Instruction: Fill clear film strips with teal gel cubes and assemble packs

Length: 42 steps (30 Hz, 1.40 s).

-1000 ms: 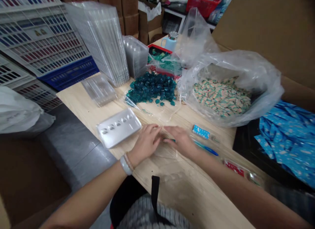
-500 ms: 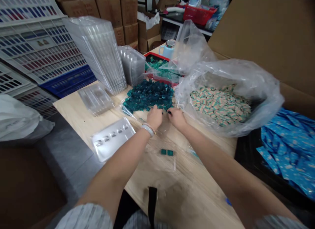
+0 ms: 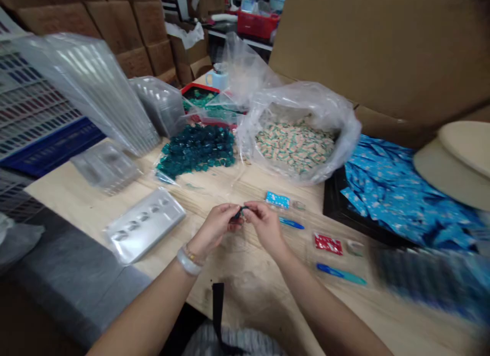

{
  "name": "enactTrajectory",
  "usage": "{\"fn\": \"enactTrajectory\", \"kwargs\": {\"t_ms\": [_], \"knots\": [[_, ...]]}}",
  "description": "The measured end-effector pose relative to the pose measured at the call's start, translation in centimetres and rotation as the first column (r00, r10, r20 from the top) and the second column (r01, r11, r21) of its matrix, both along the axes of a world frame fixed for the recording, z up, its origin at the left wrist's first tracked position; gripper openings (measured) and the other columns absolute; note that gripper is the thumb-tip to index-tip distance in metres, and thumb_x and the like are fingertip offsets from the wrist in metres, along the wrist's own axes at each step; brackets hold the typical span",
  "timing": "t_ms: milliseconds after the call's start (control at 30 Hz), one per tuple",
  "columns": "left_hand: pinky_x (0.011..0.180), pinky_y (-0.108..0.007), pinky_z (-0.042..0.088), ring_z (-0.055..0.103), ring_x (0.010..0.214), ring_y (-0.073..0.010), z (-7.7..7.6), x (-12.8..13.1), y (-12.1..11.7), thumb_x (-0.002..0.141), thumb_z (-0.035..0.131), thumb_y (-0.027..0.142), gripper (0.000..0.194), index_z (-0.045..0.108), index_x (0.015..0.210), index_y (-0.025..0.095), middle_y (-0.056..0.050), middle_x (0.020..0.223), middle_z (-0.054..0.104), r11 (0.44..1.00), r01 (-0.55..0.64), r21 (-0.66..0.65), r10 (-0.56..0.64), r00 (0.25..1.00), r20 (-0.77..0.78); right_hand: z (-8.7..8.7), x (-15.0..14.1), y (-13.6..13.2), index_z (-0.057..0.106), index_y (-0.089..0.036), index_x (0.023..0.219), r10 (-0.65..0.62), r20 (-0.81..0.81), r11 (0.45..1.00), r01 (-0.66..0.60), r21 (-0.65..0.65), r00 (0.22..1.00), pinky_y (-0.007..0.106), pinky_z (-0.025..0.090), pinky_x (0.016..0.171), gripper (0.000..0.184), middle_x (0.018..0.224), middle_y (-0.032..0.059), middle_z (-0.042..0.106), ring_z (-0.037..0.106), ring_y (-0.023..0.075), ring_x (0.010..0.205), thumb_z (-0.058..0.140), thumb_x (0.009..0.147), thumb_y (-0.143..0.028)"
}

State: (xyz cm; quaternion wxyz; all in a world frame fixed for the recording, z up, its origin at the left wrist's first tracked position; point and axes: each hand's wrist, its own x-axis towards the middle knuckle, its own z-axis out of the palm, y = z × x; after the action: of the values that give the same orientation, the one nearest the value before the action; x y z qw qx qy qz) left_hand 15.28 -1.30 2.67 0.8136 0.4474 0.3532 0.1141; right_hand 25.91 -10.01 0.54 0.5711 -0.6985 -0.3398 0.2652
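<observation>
My left hand [image 3: 219,222] and my right hand [image 3: 265,223] meet above the wooden table. The fingertips of both are closed in a pinch on a small dark teal piece [image 3: 240,212]; whether it is one piece or more I cannot tell. Under them lies clear plastic, mostly hidden by the hands. Beyond them a heap of glossy teal pieces [image 3: 195,147] rests on a clear sheet. To the right lie clear packs, one with a blue packet [image 3: 277,199] and a blue pen-like tool [image 3: 291,223], another with a red packet [image 3: 328,244] and a blue-teal pen-like tool [image 3: 341,274].
A clear bag [image 3: 344,136] of small beige-green pieces stands at back right, beside blue patterned packets [image 3: 406,187]. Stacked clear trays [image 3: 95,85] lean at left, near a silvery clear-wrapped tray [image 3: 145,225]. Crates and cartons stand behind.
Both hands have come back from the heap's near edge and drawn together, with the dark teal piece between them. The view has swung right, bringing the packs on the right into sight.
</observation>
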Motion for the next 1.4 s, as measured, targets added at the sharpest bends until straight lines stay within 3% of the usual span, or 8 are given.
{"fn": "enactTrajectory", "kwargs": {"t_ms": [200,467,667,967,1067,1167,1267,1400], "knots": [[0.047,-0.017,0.033,0.043,0.048,-0.0046,1.0,-2.2,-4.6,0.061,0.067,0.031,0.024,0.055,0.066,0.011,0.003,0.055,0.050,0.964,0.181,-0.194,-0.182,0.983,0.014,1.9,-3.3,-6.8,0.059,-0.018,0.083,0.040,0.518,0.999,-0.046,-0.001,0.855,0.028,0.046,0.062,0.009,0.073,0.0041,0.059,0.055,0.0150,0.070,0.051,0.078,-0.022],[0.042,-0.017,0.020,0.032,0.043,-0.0030,0.6,-3.0,-9.4,0.062,0.064,0.036,0.028,0.051,0.065,0.012,0.006,0.048,0.040,0.862,0.380,-0.336,-0.408,0.913,-0.015,1.9,-5.0,-13.4,0.057,-0.020,0.090,0.118,0.380,0.988,-0.071,-0.136,0.918,0.025,0.046,0.062,0.014,0.076,0.0025,0.059,0.056,0.0132,0.070,0.049,0.079,-0.018],[0.055,-0.019,0.036,0.047,0.061,-0.0083,0.0,-3.8,-9.5,0.068,0.049,0.019,0.014,0.054,0.079,0.013,0.000,0.070,0.053,0.978,0.201,0.046,-0.192,0.969,-0.155,1.8,-0.1,-13.6,0.059,-0.017,0.087,0.250,0.522,0.951,-0.104,-0.292,0.815,0.028,0.045,0.066,0.014,0.078,0.0060,0.059,0.055,0.0156,0.074,0.046,0.080,-0.018],[0.073,-0.027,0.042,0.054,0.077,-0.0133,-2.2,-4.5,-9.1,0.070,0.048,0.015,0.024,0.055,0.093,0.012,-0.006,0.088,0.059,0.917,0.264,0.298,-0.227,0.962,-0.154,1.4,1.2,-11.1,0.061,-0.014,0.084,0.766,0.544,0.642,-0.371,-0.671,0.342,0.030,0.041,0.071,0.018,0.077,0.0067,0.059,0.051,0.0171,0.077,0.043,0.081,-0.014],[0.075,-0.027,0.041,0.054,0.081,-0.0145,-2.6,-4.7,-9.1,0.069,0.053,0.015,0.023,0.056,0.091,0.012,-0.006,0.088,0.060,0.889,0.252,0.384,-0.199,0.965,-0.171,0.8,1.2,-11.5,0.060,-0.014,0.088,0.783,0.552,0.621,-0.369,-0.691,0.285,0.030,0.041,0.072,0.019,0.080,0.0073,0.058,0.050,0.0173,0.076,0.043,0.080,-0.010],[0.071,-0.024,0.041,0.054,0.075,-0.0134,-2.2,-4.8,-9.2,0.066,0.058,0.017,0.020,0.059,0.086,0.014,-0.004,0.082,0.061,0.867,0.228,0.442,-0.169,0.971,-0.168,1.1,0.8,-12.1,0.056,-0.014,0.100,0.696,0.620,0.717,-0.301,-0.629,0.362,0.035,0.041,0.072,0.023,0.087,0.0090,0.058,0.050,0.0203,0.081,0.045,0.079,-0.011],[0.066,-0.022,0.041,0.052,0.071,-0.0117,-1.0,-4.5,-9.3,0.065,0.062,0.020,0.021,0.060,0.085,0.015,-0.001,0.076,0.059,0.862,0.199,0.466,-0.170,0.980,-0.105,2.6,-0.5,-12.6,0.051,-0.016,0.107,0.521,0.631,0.847,-0.256,-0.466,0.575,0.037,0.041,0.075,0.027,0.096,0.0104,0.055,0.050,0.0207,0.087,0.045,0.081,-0.017],[0.059,-0.021,0.038,0.048,0.062,-0.0094,0.2,-3.9,-9.5,0.062,0.066,0.026,0.020,0.058,0.077,0.014,0.001,0.067,0.055,0.904,0.206,0.375,-0.218,0.976,-0.011,4.2,-2.2,-12.5,0.051,-0.018,0.091,0.447,0.320,0.891,-0.385,-0.242,0.835,0.025,0.044,0.065,0.013,0.080,0.0032,0.055,0.052,0.0121,0.072,0.044,0.081,-0.018]]}}
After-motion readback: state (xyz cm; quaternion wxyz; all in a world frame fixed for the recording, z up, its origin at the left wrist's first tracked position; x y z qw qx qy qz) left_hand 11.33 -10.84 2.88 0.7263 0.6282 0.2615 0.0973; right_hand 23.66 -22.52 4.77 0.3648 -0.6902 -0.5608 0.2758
